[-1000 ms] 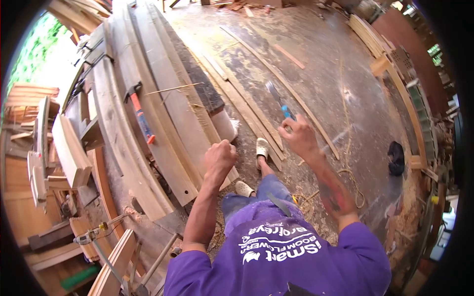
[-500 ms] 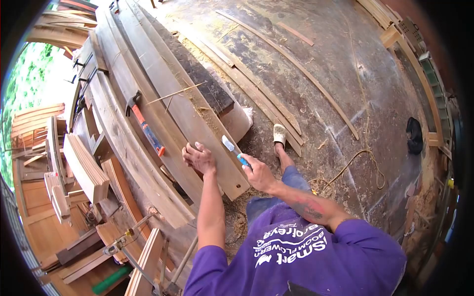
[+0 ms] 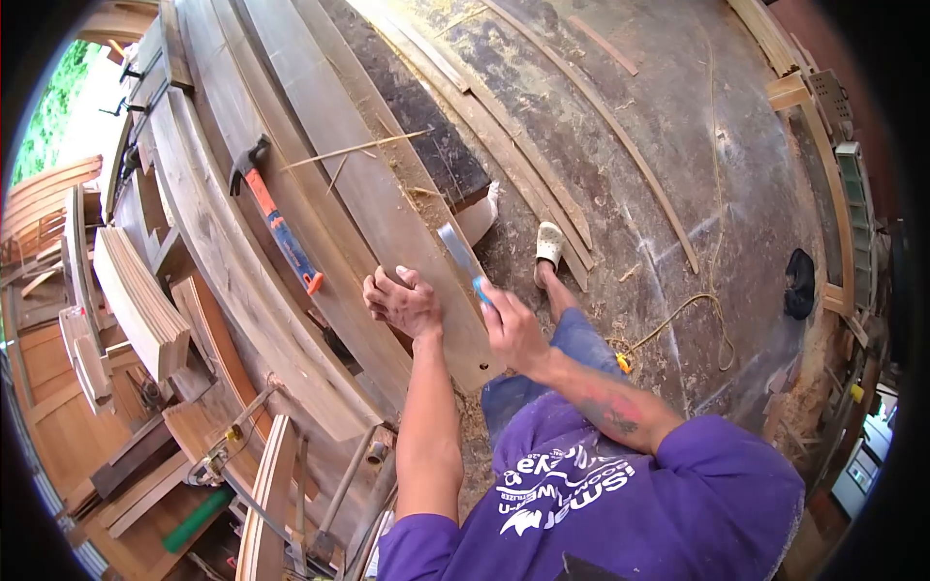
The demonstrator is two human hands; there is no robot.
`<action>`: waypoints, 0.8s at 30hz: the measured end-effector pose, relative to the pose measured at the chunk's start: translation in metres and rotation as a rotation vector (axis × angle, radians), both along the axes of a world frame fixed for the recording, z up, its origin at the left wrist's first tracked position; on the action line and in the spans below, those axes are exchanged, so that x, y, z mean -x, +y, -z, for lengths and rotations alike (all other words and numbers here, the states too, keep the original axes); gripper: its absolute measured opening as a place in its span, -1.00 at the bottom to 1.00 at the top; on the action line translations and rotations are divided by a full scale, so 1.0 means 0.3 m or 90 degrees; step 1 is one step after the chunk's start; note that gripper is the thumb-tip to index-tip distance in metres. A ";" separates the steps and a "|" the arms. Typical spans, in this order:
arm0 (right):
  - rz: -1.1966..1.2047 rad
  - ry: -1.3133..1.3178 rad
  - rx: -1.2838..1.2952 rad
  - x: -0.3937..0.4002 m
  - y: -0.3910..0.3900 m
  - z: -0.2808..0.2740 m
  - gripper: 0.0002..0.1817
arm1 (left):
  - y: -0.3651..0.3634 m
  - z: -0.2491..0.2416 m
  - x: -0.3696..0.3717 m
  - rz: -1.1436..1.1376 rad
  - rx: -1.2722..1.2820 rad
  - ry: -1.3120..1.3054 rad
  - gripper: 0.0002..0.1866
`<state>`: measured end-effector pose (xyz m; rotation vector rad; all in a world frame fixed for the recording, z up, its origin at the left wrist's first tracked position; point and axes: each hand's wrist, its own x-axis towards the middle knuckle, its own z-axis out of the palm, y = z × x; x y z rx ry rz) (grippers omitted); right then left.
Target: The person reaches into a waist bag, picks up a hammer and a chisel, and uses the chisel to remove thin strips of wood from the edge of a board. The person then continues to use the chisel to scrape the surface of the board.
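Note:
My right hand (image 3: 513, 329) is closed round the blue handle of a chisel (image 3: 453, 248), with its flat metal blade pointing up and away. The blade is over the right edge of a long, slightly curved wooden plank (image 3: 320, 116). My left hand (image 3: 405, 302) rests at the plank's left edge, fingers loosely bent and apart, holding no tool. Thin wood strips (image 3: 358, 149) and shavings lie on the plank beyond both hands. A claw hammer (image 3: 276, 218) with an orange and blue handle lies on the neighbouring boards to the left.
Curved strips (image 3: 620, 126) lie on the dusty floor at right, near a yellowish cord (image 3: 678, 315) and a dark cloth-like item (image 3: 799, 284). At left stand stacked curved boards (image 3: 145, 300) and a bar clamp (image 3: 223, 450). My foot in a light clog (image 3: 548, 242) is beside the plank.
My right hand has lifted slightly and turned the chisel, so its blade looks narrower. My left hand stays at the plank's edge. The camera view has shifted a little.

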<state>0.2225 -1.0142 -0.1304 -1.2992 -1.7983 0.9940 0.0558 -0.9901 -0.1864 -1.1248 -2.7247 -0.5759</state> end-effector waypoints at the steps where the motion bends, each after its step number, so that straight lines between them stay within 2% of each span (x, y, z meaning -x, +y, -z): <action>1: -0.020 -0.014 -0.017 0.031 0.067 -0.001 -0.59 | 0.002 -0.003 -0.002 -0.001 -0.002 -0.001 -0.54; 5: -0.047 -0.096 -0.027 0.112 0.223 0.028 -0.57 | -0.001 0.008 -0.001 -0.003 0.011 -0.002 -0.54; 8: -0.029 -0.078 0.068 0.071 0.190 -0.041 -0.60 | 0.003 0.001 -0.002 0.008 0.018 0.019 -0.53; 9: -0.018 -0.076 0.008 0.090 0.184 0.035 -0.60 | 0.006 0.009 -0.003 0.002 0.029 0.016 -0.53; 12: -0.010 -0.149 0.093 0.162 0.263 -0.077 -0.57 | 0.001 -0.004 -0.003 0.005 0.024 -0.021 -0.54; 17: -0.032 -0.111 0.098 0.073 0.163 -0.063 -0.62 | -0.003 0.022 0.008 0.030 0.004 0.030 -0.55; 20: -0.032 -0.044 -0.052 0.088 0.202 -0.047 -0.62 | -0.002 0.029 0.007 0.027 0.012 0.025 -0.54; 24: -0.007 -0.051 0.076 0.060 0.191 -0.049 -0.61 | 0.002 0.017 -0.004 0.023 0.034 -0.008 -0.52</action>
